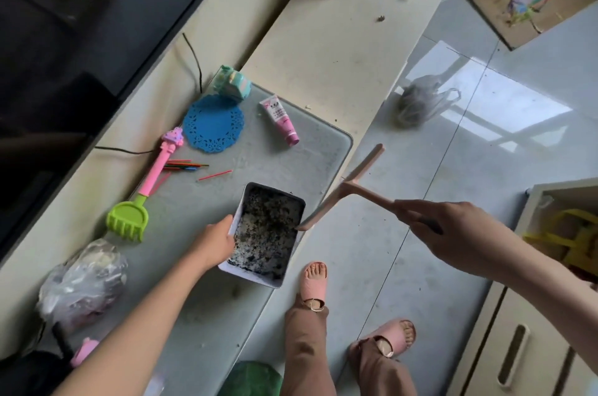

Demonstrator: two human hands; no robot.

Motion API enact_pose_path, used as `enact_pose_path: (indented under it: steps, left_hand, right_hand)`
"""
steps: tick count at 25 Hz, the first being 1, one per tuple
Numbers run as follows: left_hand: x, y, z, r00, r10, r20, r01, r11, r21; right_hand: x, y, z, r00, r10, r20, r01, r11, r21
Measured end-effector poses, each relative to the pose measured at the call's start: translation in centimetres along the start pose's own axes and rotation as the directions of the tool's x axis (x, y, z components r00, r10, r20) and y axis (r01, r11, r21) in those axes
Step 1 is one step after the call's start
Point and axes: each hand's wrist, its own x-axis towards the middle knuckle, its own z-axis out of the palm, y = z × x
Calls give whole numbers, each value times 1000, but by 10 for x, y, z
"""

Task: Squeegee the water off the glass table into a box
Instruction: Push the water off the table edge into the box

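A white box [293, 201] holding dirty water and dark specks rests at the front edge of the glass table [310, 149], partly overhanging it. My left hand [215, 242] grips the box's left wall. My right hand [453, 227] holds the handle of a pink squeegee [348, 186]. The squeegee is lifted off the glass, just right of the table edge, and the lower end of its blade touches the box's right rim.
On the glass lie a blue doily [213, 123], a pink tube [280, 120], a teal toy [231, 83], a pink and green toy rake [142, 195], coloured sticks [187, 165] and a plastic bag [82, 282]. A cabinet [517, 331] stands at right, a bag [417, 101] on the floor.
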Motion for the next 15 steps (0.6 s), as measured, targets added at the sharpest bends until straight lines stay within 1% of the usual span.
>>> enact_pose_path:
  steps: [3,5,6,7,10,13,15]
  left_hand:
    - [-5,46,-11,998,56,27,-52,990,-128]
    - [-10,81,-17,996,55,69,-39,976,-216]
    - [-14,90,-19,995,29,91,-3,961,-278]
    - [-14,120,-17,992,53,115,-14,950,-313]
    - [-24,169,-18,987,76,141,0,882,-471]
    - [-29,256,20,971,129,203,-4,854,-521]
    - [-32,272,22,969,116,220,23,839,-543]
  right_hand:
    - [-31,39,-8,994,101,-36,-99,993,72]
    - [-51,65,-4,984,168,-61,-161,981,107]
    - [-55,73,-1,980,188,-69,-178,975,132]
    - [-77,92,-5,962,255,-93,-234,953,191]
    - [-99,127,6,935,336,-113,-289,906,309]
    - [-150,194,29,841,518,-158,-397,788,470]
    - [-154,208,53,831,534,-156,-388,757,526]
